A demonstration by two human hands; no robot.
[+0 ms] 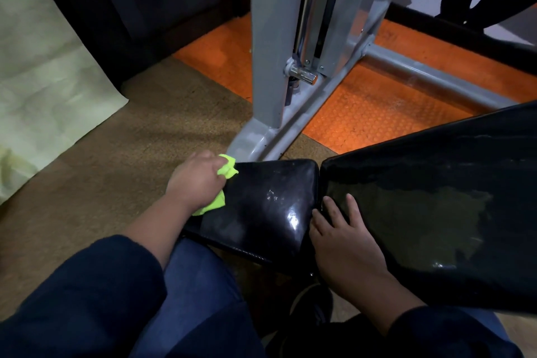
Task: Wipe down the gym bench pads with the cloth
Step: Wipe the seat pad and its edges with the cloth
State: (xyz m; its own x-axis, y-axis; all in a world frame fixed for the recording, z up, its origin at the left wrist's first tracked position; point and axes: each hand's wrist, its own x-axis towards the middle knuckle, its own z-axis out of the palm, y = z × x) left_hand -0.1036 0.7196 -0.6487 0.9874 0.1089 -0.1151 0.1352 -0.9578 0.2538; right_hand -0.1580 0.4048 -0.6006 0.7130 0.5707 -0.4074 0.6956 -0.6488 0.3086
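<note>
Two glossy black bench pads lie side by side: a small seat pad (pixel 270 206) and a long back pad (pixel 436 212) stretching to the right. My left hand (pixel 197 180) grips a bright green cloth (pixel 225 171) against the seat pad's left end; the hand hides most of the cloth. My right hand (pixel 345 238) rests flat, fingers spread, on the near end of the back pad beside the gap between the pads.
A grey steel machine frame (pixel 276 67) with a chrome rod stands just behind the seat pad on an orange rubber mat (pixel 363 113). Brown carpet (pixel 130 139) covers the floor on the left. A pale green sheet (pixel 43 67) lies at far left.
</note>
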